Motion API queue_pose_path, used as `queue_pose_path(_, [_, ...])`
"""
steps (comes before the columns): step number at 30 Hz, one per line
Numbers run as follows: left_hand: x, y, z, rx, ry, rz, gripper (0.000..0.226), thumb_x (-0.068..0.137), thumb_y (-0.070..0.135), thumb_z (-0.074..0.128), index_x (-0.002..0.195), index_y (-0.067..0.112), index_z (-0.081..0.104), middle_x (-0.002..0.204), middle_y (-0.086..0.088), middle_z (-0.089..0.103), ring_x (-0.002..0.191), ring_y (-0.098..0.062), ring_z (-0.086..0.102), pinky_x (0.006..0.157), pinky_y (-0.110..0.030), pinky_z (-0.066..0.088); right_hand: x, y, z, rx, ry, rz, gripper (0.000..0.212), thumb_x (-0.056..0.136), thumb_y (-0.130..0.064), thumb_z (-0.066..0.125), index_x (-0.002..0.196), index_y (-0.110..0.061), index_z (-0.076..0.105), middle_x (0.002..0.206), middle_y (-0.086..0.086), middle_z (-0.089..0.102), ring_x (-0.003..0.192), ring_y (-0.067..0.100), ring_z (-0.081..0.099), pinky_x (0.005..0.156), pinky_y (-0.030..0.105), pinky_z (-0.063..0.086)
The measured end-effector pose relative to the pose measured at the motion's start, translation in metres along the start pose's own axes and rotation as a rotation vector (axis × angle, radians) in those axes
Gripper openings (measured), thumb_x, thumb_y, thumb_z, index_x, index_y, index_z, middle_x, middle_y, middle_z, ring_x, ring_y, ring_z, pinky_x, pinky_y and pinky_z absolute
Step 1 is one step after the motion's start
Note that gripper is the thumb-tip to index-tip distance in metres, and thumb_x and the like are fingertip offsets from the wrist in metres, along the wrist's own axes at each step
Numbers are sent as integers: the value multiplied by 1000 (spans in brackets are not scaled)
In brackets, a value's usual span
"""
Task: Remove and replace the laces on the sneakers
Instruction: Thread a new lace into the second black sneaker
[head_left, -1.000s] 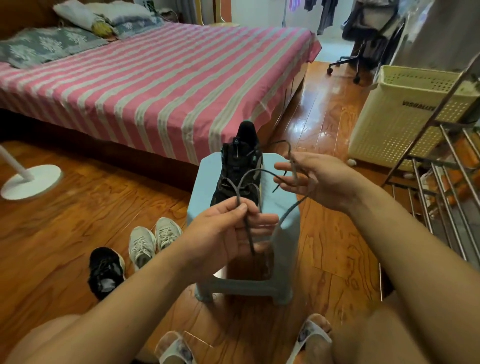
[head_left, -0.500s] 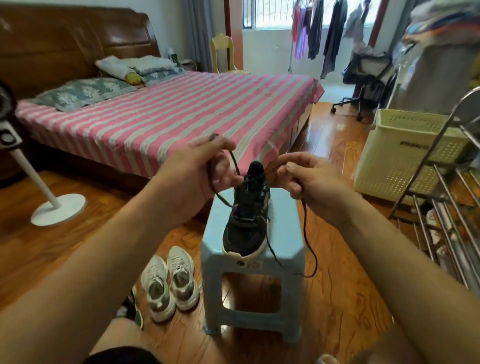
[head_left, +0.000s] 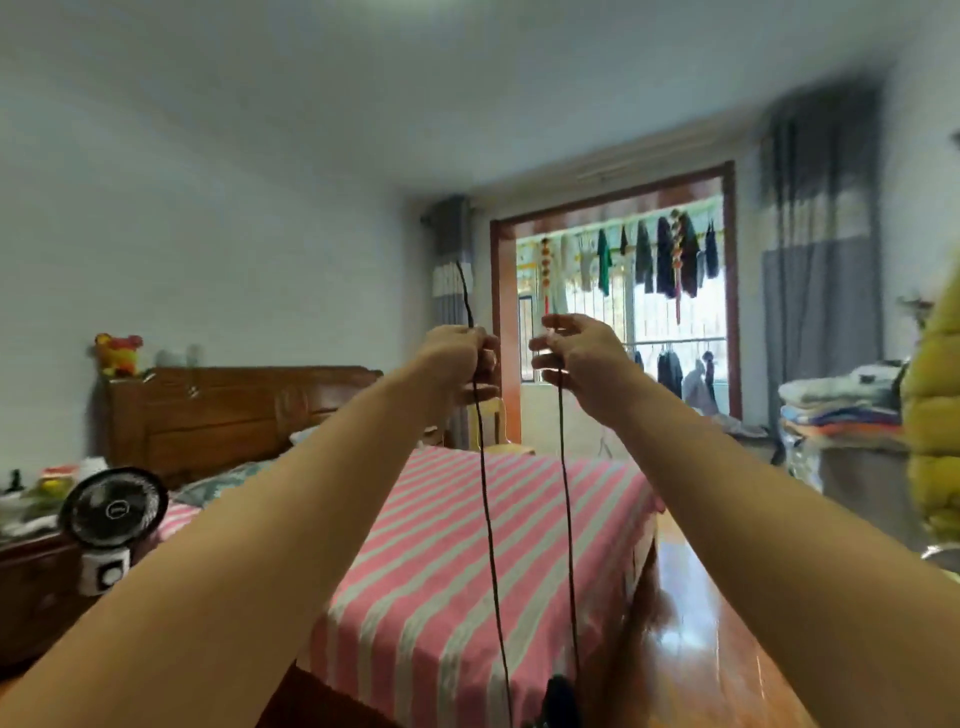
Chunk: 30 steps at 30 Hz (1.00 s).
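Observation:
Both arms are raised high in front of me. My left hand (head_left: 460, 361) grips one strand of the black lace (head_left: 491, 551), whose free end sticks up above the fist. My right hand (head_left: 574, 358) pinches the other strand, which hangs straight down. Both strands run taut to the black sneaker (head_left: 560, 699), of which only the top shows at the bottom edge. The stool under the sneaker is out of view.
The bed with the pink striped cover (head_left: 467, 561) lies straight ahead. A small black fan (head_left: 111, 512) stands on a cabinet at the left. Folded clothes (head_left: 841, 405) are stacked at the right. A wooden floor (head_left: 696, 623) runs beside the bed.
Both hands have risen from just above the sneaker to well overhead, drawing the two lace strands up long and taut. The view has tilted up, so the stool and floor shoes have dropped out of sight.

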<state>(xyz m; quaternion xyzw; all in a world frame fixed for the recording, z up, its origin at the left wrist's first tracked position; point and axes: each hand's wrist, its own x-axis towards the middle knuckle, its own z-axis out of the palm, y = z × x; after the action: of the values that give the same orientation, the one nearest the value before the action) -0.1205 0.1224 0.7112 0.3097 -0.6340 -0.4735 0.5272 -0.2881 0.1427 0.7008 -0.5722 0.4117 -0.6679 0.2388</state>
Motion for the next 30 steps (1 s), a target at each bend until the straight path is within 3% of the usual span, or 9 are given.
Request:
queue_pose_path(3, [10,21,-8,3,-9,91,32,111,25,40,102,9,65,79,-4,61,79,-18,63,79,-37,58,21,-28,5,-45,20,-47,20,107,-11,42,122,-7,55,99,12,68,80,19,68,71,30,55])
queue_pose_path(7, [18,26,-13,98,-95,150,32,110,27,42,113,6,66,91,-8,65,87,-22,67,88,-41,60,26,-34,14,42,-61,-6,27,109,-17,37,118,-5,59,76,5,55,57,9,50,53,22,42])
queue_pose_path(9, [17,24,-13,116,-142,145,33,110,28,44,115,5,67,93,-9,68,89,-24,69,89,-42,60,25,-35,19,136,-66,-35,27,109,-18,35,121,-7,57,80,7,61,66,13,58,63,26,49])
queue_pose_path(12, [13,17,-9,129,-203,82,33,108,27,49,115,3,71,103,-11,76,100,-27,74,92,-44,60,25,-41,27,332,-38,-72,26,110,-18,33,125,-11,54,106,10,75,105,23,70,97,38,52])
queue_pose_path(15, [7,12,1,156,-258,80,30,106,28,54,114,6,72,109,-10,77,106,-27,73,95,-45,58,28,-51,34,482,-72,-60,25,110,-17,33,128,-10,50,109,15,75,108,28,71,99,41,53])
queue_pose_path(22, [-2,22,7,193,-297,109,29,107,26,52,114,4,68,94,-12,72,89,-26,74,91,-44,60,26,-62,31,259,-117,-89,27,111,-19,27,125,-18,51,105,7,77,103,22,73,100,45,50])
queue_pose_path(26, [-19,19,11,211,-338,96,22,105,20,56,103,2,69,85,-7,56,71,-18,64,79,-38,63,11,-56,25,246,-104,-55,31,110,-10,27,132,-11,48,106,13,76,100,26,74,90,40,55])
queue_pose_path(30, [-50,-22,1,124,-209,16,25,108,20,50,96,6,67,67,-2,50,54,-15,54,58,-34,58,-32,7,10,100,-146,83,30,110,-26,35,129,-11,53,111,11,74,107,26,70,97,42,54])
